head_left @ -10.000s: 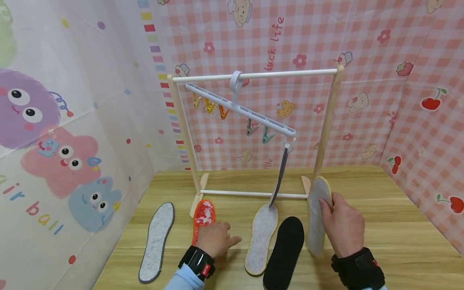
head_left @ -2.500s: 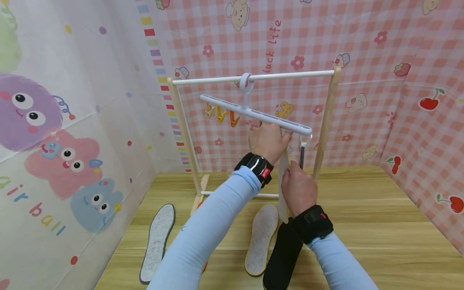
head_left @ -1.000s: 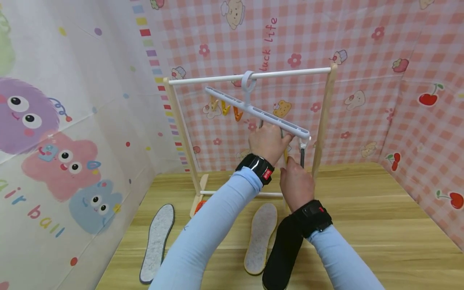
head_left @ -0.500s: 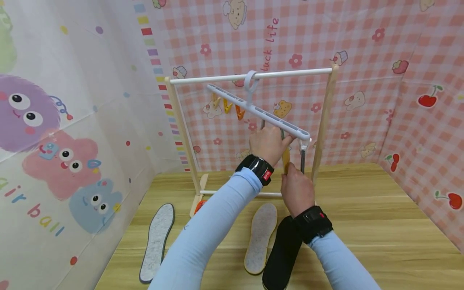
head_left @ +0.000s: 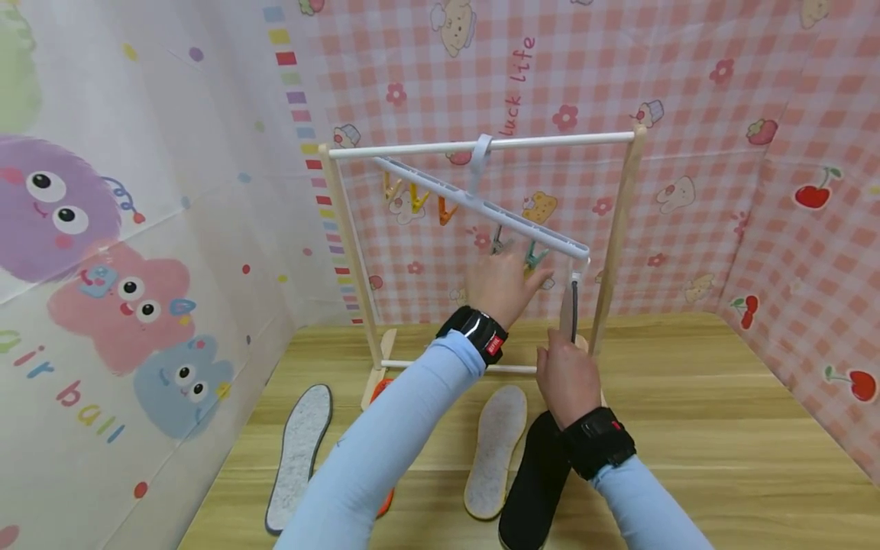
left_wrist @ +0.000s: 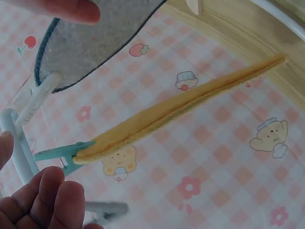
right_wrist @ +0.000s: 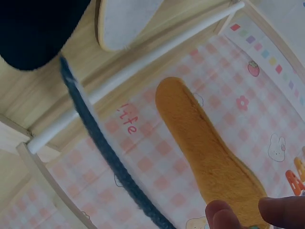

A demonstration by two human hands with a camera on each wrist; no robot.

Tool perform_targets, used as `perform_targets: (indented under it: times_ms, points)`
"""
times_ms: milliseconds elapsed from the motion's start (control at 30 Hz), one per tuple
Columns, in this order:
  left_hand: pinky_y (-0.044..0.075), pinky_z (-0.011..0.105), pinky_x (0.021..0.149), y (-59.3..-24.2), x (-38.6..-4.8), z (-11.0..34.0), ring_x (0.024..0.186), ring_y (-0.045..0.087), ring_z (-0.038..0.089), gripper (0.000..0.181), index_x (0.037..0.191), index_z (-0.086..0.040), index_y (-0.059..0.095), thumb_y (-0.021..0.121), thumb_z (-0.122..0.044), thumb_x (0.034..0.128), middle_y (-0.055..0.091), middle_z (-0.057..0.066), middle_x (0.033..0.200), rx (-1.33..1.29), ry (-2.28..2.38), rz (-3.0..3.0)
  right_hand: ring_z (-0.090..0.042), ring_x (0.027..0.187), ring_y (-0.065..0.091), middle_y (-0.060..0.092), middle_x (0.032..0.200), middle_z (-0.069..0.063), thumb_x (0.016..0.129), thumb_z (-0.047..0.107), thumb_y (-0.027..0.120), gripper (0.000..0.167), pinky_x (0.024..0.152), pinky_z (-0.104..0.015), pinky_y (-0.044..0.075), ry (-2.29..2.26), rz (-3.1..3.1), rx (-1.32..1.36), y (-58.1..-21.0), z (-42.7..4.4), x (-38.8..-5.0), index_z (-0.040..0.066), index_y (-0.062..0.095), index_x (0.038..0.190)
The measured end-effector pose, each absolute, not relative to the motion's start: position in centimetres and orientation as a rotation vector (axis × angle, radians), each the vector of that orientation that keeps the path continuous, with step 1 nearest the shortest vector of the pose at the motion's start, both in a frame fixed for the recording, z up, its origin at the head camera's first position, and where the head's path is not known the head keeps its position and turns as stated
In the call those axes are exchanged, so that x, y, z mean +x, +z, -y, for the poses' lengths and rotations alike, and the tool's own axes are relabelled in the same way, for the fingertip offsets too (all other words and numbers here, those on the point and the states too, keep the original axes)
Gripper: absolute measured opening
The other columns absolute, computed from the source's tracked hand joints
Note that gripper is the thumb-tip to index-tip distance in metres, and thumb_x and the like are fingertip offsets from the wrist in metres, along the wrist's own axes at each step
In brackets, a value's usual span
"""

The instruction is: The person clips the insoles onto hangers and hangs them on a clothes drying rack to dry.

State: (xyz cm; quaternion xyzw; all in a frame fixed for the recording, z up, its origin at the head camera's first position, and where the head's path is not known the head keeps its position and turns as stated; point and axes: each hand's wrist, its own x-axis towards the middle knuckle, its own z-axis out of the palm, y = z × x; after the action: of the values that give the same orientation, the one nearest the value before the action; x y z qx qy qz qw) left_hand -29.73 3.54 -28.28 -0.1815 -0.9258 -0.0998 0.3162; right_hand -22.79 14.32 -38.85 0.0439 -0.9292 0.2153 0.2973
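A yellow, fuzzy insole (left_wrist: 186, 107) hangs from the teal clip (left_wrist: 66, 155) on the white hanger (head_left: 474, 202). Just left of that clip, my left hand (head_left: 502, 286) has its thumb and fingers apart. My right hand (head_left: 569, 382) is lower, in front of the hanging insoles. The right wrist view has its fingertips (right_wrist: 221, 215) and thumb spaced apart, with the yellow insole between and behind them. To its right, a grey insole with a dark blue edge (left_wrist: 102, 45) hangs from a white clip at the hanger's end. The left hand hides much of the yellow insole in the head view.
The hanger hooks over the white top bar (head_left: 550, 142) of a wooden rack. Yellow and orange clips (head_left: 416, 200) hang at its left. On the table lie grey insoles (head_left: 299, 458), a black insole (head_left: 536, 489) and an orange-edged insole (head_left: 386, 500), partly under the left sleeve.
Ten seconds ago the right hand held the insole above the table. It was raised to the teal clip, where the left hand pinched. Both hands have just let go and the hanger has turned slightly.
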Motion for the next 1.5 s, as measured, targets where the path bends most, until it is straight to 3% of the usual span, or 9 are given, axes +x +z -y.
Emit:
perform_targets:
  times_ms: [133,200,300,533,767,1100,1500]
  points:
    - [0.024,0.023,0.038,-28.7,-29.4,-3.0,0.04,0.034,0.007,0.054,0.108,-0.02,0.072,0.048,-0.066,0.0939,0.041,-0.006,0.048,-0.485,-0.271,2.478,-0.042,0.068,0.065,0.068,0.088,-0.029,0.093,0.006,0.066,0.032,0.06,-0.053,0.051,0.593,2.472,0.134,-39.4,-14.5,-22.3,-0.012,0.061,0.119]
    - [0.023,0.023,0.038,-28.9,-29.2,-2.7,0.039,0.033,0.006,0.056,0.081,-0.018,0.072,0.047,-0.066,0.0941,0.038,-0.007,0.046,-0.477,-0.259,2.495,-0.043,0.07,0.066,0.068,0.09,-0.029,0.093,0.007,0.065,0.033,0.062,-0.054,0.052,0.611,2.478,0.135,-39.6,-14.6,-22.1,-0.012,0.061,0.119]
    - [0.022,0.023,0.039,-29.3,-29.0,-2.2,0.04,0.034,0.005,0.064,0.051,-0.018,0.052,0.051,-0.064,0.0942,0.037,-0.007,0.046,-0.481,-0.274,2.497,-0.043,0.076,0.067,0.069,0.096,-0.029,0.094,0.009,0.065,0.033,0.067,-0.055,0.052,0.656,2.488,0.123,-39.9,-14.9,-21.7,-0.011,0.061,0.12]
    - [0.022,0.024,0.039,-30.7,-28.6,-1.1,0.04,0.033,0.006,0.063,0.048,-0.018,0.044,0.059,-0.06,0.0924,0.034,-0.008,0.043,-0.487,-0.317,2.473,-0.043,0.083,0.067,0.069,0.098,-0.028,0.094,0.01,0.066,0.034,0.073,-0.055,0.051,0.707,2.512,0.089,-40.7,-15.8,-20.7,-0.013,0.062,0.119]
    - [0.024,0.024,0.041,-32.8,-28.2,-0.1,0.046,0.04,0.008,0.064,0.044,-0.019,0.045,0.061,-0.06,0.0915,0.037,-0.007,0.044,-0.471,-0.296,2.507,-0.045,0.087,0.067,0.068,0.102,-0.029,0.096,0.012,0.062,0.035,0.075,-0.056,0.051,0.77,2.547,0.012,-41.8,-16.9,-19.4,-0.012,0.06,0.12]
    - [0.017,0.022,0.039,-36.0,-26.7,1.2,0.04,0.022,0.004,0.066,0.047,-0.019,0.034,0.062,-0.062,0.0891,0.022,-0.01,0.044,-0.464,-0.389,2.608,-0.044,0.082,0.067,0.07,0.1,-0.026,0.095,0.016,0.064,0.036,0.068,-0.055,0.051,0.709,2.568,-0.056,-43.5,-18.0,-18.3,-0.01,0.064,0.119]
    - [0.026,0.026,0.038,-39.8,-24.4,2.9,0.042,0.03,0.007,0.063,0.05,-0.019,0.036,0.069,-0.061,0.0836,0.026,-0.008,0.049,-0.453,-0.358,2.805,-0.045,0.084,0.067,0.068,0.102,-0.029,0.093,0.024,0.066,0.042,0.067,-0.054,0.051,0.666,2.761,-0.022,-43.8,-18.4,-17.5,-0.011,0.064,0.116]
